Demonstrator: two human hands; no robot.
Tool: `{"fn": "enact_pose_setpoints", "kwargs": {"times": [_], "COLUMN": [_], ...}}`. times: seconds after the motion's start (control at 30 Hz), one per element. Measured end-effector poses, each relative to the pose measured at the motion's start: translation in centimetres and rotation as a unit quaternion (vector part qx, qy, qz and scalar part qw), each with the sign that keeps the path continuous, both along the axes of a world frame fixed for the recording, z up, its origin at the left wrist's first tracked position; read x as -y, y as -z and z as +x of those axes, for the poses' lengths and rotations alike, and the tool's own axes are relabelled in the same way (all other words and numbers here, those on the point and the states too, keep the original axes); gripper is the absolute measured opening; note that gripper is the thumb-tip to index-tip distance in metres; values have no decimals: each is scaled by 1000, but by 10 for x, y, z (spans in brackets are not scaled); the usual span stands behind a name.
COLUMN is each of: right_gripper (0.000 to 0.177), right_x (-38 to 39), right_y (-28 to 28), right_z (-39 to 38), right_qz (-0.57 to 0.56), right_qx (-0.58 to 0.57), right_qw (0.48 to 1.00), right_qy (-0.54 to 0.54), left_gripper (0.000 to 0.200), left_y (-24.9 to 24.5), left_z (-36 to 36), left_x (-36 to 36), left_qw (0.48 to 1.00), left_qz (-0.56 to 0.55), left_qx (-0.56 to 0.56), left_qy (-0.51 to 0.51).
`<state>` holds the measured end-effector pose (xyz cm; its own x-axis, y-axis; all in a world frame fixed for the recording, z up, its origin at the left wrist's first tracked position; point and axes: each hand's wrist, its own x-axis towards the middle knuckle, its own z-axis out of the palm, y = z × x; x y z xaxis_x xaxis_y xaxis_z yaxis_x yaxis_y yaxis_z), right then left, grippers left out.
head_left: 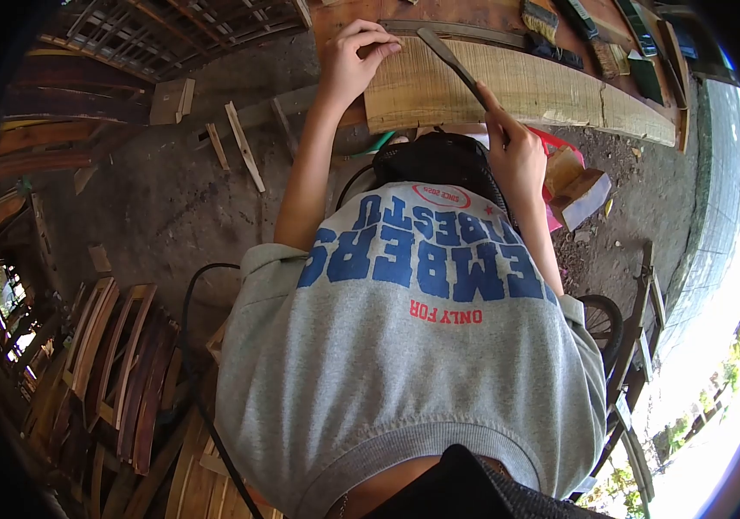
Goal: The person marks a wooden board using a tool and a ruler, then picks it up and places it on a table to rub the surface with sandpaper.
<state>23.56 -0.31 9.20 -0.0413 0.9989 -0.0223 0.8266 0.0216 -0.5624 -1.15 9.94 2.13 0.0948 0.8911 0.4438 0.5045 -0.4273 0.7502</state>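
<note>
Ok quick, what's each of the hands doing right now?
Left hand: fingers curled by the wooden board; can't tell if it's holding anything.
Right hand: closed, holding a thin flat tool.

The board (552, 89) is yellow-tan with dark streaks
</note>
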Motion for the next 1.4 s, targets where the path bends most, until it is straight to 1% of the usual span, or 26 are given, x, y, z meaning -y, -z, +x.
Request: {"fn": "enact_pose_setpoints", "kwargs": {"times": [0.07,0.1,0.17,0.2,0.27,0.53,0.73,0.8,0.83,0.9,0.93,1.0,1.03,1.07,1.1,1.17,1.23,1.27,1.33,1.4], "right_gripper": [41,40,40,41,41,41,42,45,45,47,47,47,48,48,48,49,49,49,49,50], "right_x": [0,0,1,0,1,0,2,6,8,11,12,14,15,17,17,13,12,8,15,14], "right_y": [1,4,9,10,10,6,-6,-7,-7,-5,-6,-8,-11,-12,-11,-8,-1,-2,-9,-3], "right_z": [7,9,9,9,10,9,1,-7,-11,-16,-16,-16,-15,-16,-18,-17,-15,-16,-20,-17], "right_qz": [-31,-29,-34,-37,-41,-63,-43,71,70,71,73,29,45,40,59,83,43,47,75,74], "right_qx": [13,4,7,11,0,-7,1,-72,-73,-14,-14,-8,-28,-28,-31,-34,13,13,-40,-34], "right_qw": [998,998,998,998,998,997,998,995,995,997,997,999,998,998,997,996,998,998,996,997], "right_qy": [43,47,49,51,51,54,47,25,25,-31,-30,-36,-27,-27,-24,-18,-48,-51,-13,-19], "left_gripper": [14,14,14,14,12,12,11,11,11,11,13,14,15,16,16,18,18,18,17,17], "left_y": [1,1,1,2,4,6,4,4,4,4,4,3,2,2,4,4,1,0,2,2], "left_z": [-2,-2,-2,-2,-1,-1,-1,-1,-1,-1,-1,-3,-3,-3,-3,-3,-1,-2,-4,-3], "left_x": [1,1,2,1,-1,-1,0,1,1,0,-1,-4,-4,0,2,-1,2,0,4,3], "left_qw": [1000,1000,998,998,999,1000,999,999,999,999,999,998,999,999,999,999,999,999,1000,1000], "left_qz": [-6,-7,-31,-32,11,18,31,36,37,40,46,54,45,32,30,46,40,33,9,-3], "left_qx": [15,14,47,47,34,13,6,4,10,15,13,12,9,6,6,12,9,6,4,2], "left_qy": [18,17,14,16,11,5,-4,-4,-2,2,5,7,12,18,19,9,12,8,16,26]}}
